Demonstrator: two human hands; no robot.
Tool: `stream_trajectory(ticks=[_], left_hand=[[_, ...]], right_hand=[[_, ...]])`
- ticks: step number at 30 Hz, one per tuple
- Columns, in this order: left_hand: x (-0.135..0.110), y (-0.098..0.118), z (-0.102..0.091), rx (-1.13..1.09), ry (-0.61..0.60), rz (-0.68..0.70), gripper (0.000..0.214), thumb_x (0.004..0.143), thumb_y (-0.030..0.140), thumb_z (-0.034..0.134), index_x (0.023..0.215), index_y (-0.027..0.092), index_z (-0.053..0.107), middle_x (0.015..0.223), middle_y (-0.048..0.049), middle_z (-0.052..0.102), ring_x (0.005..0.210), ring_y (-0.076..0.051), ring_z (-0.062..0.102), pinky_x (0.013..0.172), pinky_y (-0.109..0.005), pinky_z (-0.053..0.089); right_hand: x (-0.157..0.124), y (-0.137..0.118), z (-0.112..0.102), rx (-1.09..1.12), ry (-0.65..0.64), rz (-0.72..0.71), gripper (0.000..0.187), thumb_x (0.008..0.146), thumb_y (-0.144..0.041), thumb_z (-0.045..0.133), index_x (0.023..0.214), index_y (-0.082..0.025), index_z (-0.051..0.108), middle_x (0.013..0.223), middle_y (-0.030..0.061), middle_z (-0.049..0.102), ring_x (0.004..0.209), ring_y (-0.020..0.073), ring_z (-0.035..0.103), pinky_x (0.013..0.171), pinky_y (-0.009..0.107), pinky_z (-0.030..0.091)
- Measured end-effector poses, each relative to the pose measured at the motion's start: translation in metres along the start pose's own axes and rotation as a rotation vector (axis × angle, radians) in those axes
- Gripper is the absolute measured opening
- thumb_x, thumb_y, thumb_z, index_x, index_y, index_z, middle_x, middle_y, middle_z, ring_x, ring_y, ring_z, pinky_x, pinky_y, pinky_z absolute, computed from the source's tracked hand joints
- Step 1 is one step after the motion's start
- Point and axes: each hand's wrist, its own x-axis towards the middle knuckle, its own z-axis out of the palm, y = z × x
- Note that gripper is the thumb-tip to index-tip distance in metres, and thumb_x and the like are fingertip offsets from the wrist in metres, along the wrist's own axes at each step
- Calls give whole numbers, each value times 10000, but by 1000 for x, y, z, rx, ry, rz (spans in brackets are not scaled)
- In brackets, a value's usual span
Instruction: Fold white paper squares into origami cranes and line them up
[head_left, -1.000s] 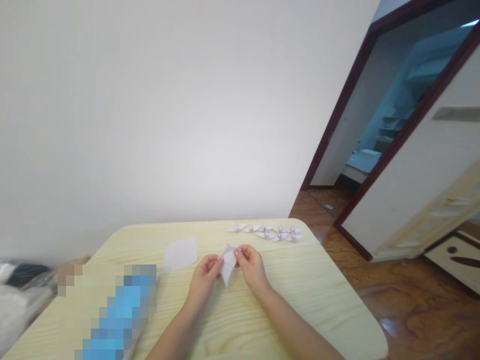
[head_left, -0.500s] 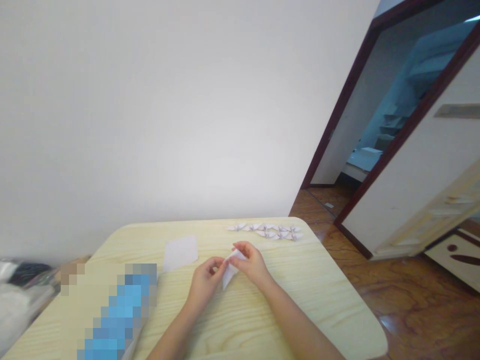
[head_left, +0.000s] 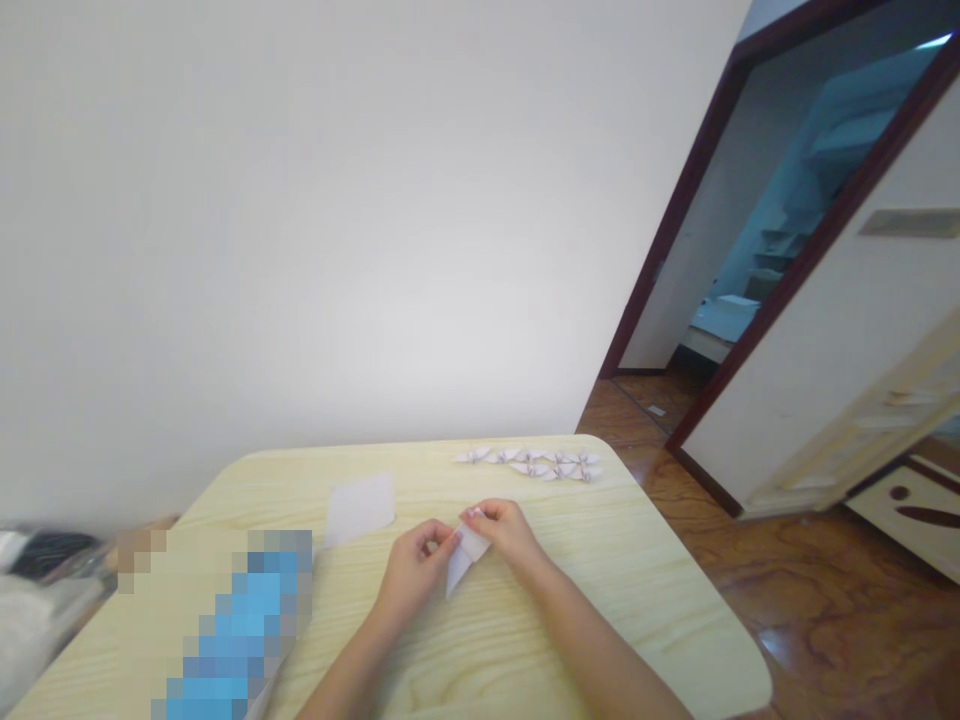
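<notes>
A partly folded piece of white paper [head_left: 463, 558] sits low over the light wooden table [head_left: 637, 590], its pointed end aimed down toward me. My left hand [head_left: 415, 570] pinches its left edge with closed fingers. My right hand [head_left: 506, 533] pinches its upper right part, fingers pressed together. A flat stack of white paper squares [head_left: 361, 506] lies just left of my hands. Several finished folded paper cranes [head_left: 531, 462] are lined up along the table's far edge, beyond my right hand.
A blurred-out blue and tan patch [head_left: 225, 620] covers the table's left front. Dark and pale clutter [head_left: 41, 570] sits off the left edge. A white wall rises behind the table. An open doorway [head_left: 757, 250] and wooden floor [head_left: 825, 600] lie to the right.
Both hands have lowered the folded paper from a raised position toward the tabletop, and it has tilted so its point lies nearer the wood. The cranes and paper stack have not moved.
</notes>
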Motion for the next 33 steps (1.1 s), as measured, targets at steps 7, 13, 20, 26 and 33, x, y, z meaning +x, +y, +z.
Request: stream_trajectory(ticks=[7,13,20,26,33], left_hand=[[7,-8,-7,-141,74,-60,245,643,404,601,601,166,640,585,-17,635,571,-159,547,543,-232,388],[9,-10,-7,-252,58,-91,243,603,404,637,597,162,658,610,-29,649,598,-165,554,560,-237,386],[7,-10,-5,-322,125,-190,243,622,368,620,632,130,669,575,-28,630,522,-127,495,497,-228,346],[11,-14,-11,-249,62,-24,329,704,391,537,930,174,636,798,-59,635,710,-172,568,551,-248,427],[12,-20,-12,102,165,330,156,692,326,578,770,226,668,919,-66,570,910,-211,526,741,-327,440]], right_hand=[[4,4,-5,137,-1,21,394,593,-453,679,838,-152,606,704,15,633,603,128,579,548,233,445],[1,15,11,65,-74,-61,420,509,-237,755,840,-176,503,720,-18,633,663,141,598,611,246,449],[2,9,3,149,-210,42,468,526,-284,734,894,-182,462,680,-6,653,636,159,617,637,281,437],[-1,3,-3,191,-183,121,573,507,-263,730,1005,-174,461,668,0,644,628,168,611,650,308,436],[-7,-8,-5,262,-155,213,607,576,-240,671,1126,-189,418,744,4,628,583,114,558,561,240,408]])
